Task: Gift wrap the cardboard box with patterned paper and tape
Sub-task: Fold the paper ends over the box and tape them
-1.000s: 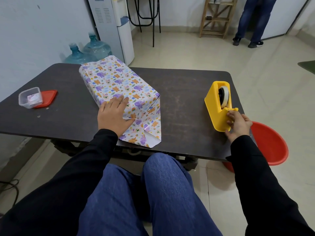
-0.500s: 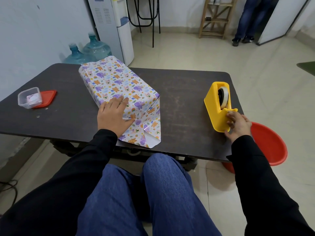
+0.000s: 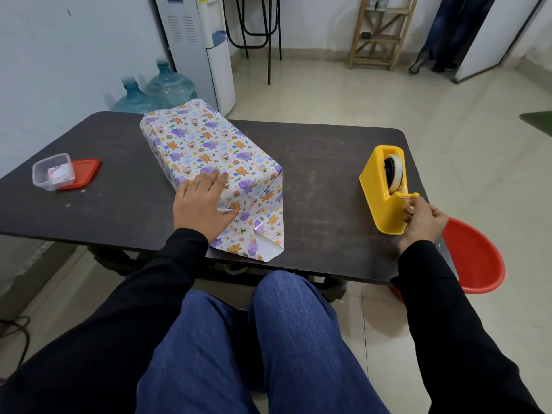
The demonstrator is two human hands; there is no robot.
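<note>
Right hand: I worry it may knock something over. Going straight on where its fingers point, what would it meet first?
Most likely the yellow tape dispenser, directly before the right hand; its fingertips seem at the cutter end, though contact is unclear.

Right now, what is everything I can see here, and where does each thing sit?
Dark rectangular table: one, dark brown, centre.
Box wrapped in patterned paper: one, white with purple and orange animals, table's middle-left, near flap loose.
Yellow plastic tape dispenser: one, yellow, table's right.
Clear plastic tub: one, transparent, table's left, against a red lid.
Red plastic basin: one, red, beyond the table's right corner.
Blue water bottles: two, blue, floor behind table.
White water dispenser: one, white, back wall.
Wooden shelf: one, light wood, back wall.
Left hand: one, flat on the wrapped box.
Right hand: one, pinching the tape end at the dispenser's cutter.
</note>
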